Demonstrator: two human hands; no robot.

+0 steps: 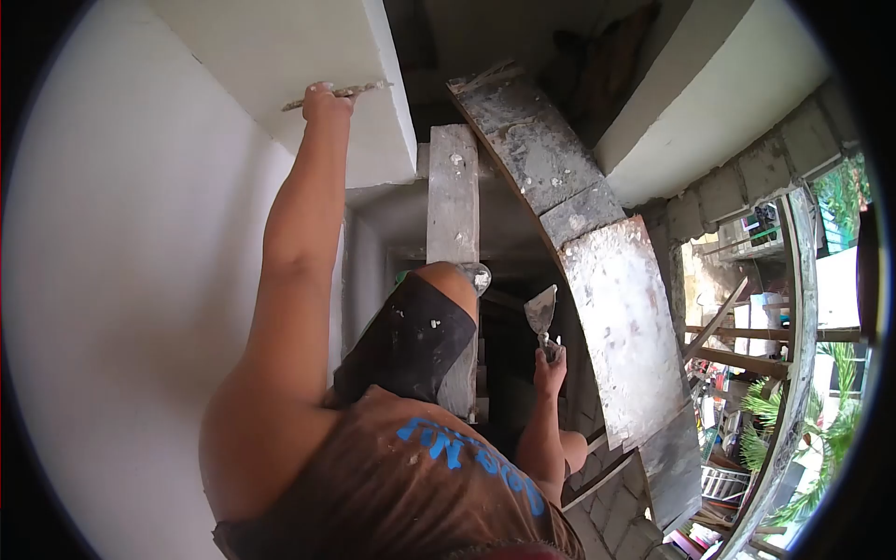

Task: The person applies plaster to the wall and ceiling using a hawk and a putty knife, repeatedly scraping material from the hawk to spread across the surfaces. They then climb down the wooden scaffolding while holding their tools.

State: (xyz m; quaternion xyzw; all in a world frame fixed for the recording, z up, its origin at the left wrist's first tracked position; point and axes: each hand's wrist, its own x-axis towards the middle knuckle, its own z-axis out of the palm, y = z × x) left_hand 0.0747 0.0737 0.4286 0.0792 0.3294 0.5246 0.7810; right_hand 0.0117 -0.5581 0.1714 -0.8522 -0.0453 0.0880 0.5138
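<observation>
My left hand is raised high and shut on a flat plastering blade, which lies edge-on against the face of a white plastered beam. Lower down, my right hand grips the handle of a pointed trowel whose blade carries grey mortar and points up. Between the hands, my bent knee in dark spattered shorts rests by an upright wooden plank. My brown shirt with blue lettering fills the bottom.
A smooth white wall fills the left. Mortar-stained boards run diagonally on the right, over a dark gap below. Beyond them are a grey block wall, timber poles and green plants outside.
</observation>
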